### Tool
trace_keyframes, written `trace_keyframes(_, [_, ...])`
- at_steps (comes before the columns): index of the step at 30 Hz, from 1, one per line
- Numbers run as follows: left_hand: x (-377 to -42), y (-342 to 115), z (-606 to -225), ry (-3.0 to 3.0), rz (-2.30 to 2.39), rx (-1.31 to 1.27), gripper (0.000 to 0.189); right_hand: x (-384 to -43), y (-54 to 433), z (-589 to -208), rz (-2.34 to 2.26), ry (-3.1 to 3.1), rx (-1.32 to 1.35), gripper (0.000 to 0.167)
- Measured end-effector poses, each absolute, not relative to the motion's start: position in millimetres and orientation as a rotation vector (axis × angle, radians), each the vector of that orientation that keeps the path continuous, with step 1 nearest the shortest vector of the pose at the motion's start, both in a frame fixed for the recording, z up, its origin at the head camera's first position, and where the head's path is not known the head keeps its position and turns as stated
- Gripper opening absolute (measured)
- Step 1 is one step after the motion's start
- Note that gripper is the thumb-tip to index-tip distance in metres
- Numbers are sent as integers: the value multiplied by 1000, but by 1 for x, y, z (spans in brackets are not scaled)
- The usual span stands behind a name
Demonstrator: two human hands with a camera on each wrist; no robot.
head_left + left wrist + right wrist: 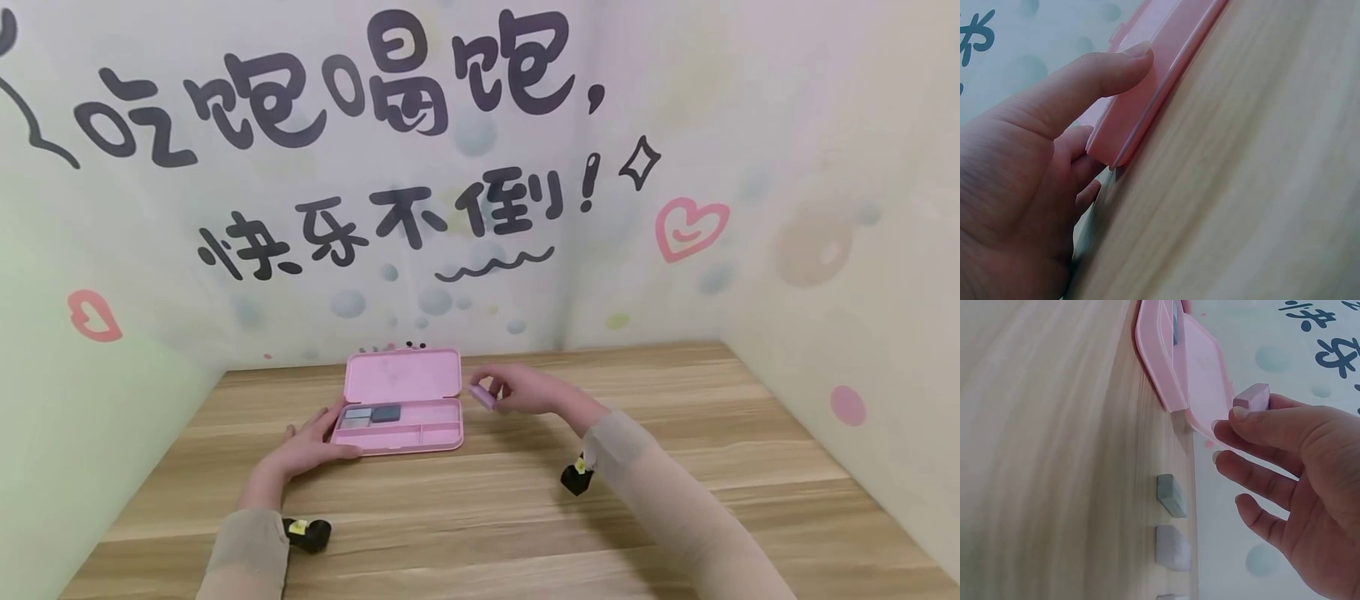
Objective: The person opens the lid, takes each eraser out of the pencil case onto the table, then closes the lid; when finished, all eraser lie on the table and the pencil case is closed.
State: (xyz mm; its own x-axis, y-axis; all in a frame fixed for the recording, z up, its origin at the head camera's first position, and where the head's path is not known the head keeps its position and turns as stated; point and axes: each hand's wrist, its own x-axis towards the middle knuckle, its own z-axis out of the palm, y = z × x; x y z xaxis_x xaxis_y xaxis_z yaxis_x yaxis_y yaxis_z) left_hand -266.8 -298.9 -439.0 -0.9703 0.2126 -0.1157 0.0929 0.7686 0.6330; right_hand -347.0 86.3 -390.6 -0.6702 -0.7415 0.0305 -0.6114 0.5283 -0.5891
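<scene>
A pink pencil case (442, 437) lies on the table with its lid (403, 375) tipped back. At the left of its back compartment sit a light blue block (357, 412), a grey block (356, 423) and a dark blue block (386, 413). My left hand (303, 448) grips the case's left end, its thumb (1125, 70) over the front wall and the other fingers around the end. Just right of the case, my right hand (528, 389) pinches a small pink-purple rectangular block (1252, 398) between thumb and fingers, raised above the table.
In the right wrist view, a green block (1171, 495) and a grey-white block (1172, 548) stand on the table (1072, 456), with part of another block (1172, 597) at the frame's bottom. A printed wall (510, 317) closes off the back, with side walls left and right.
</scene>
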Motion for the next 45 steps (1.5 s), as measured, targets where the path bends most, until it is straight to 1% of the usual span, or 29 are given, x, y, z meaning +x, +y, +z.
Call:
trace_keyframes(7, [-267, -299, -439, 2786, 974, 241, 107, -339, 100, -396, -864, 2636, -1109, 43])
trace_keyframes(15, [-266, -298, -439, 2782, 974, 238, 107, -326, 110, -403, -957, 2666, -965, 41])
trace_keyframes(27, [-268, -300, -440, 2775, 980, 231, 107, -314, 114, -416, -808, 2840, -818, 37])
trace_keyframes(37, [-269, -300, -442, 2782, 964, 242, 106, -312, 115, -424, -1021, 2661, -838, 38])
trace_keyframes(45, [-267, -298, -440, 2779, 971, 243, 107, -311, 114, -423, -993, 2657, -826, 37])
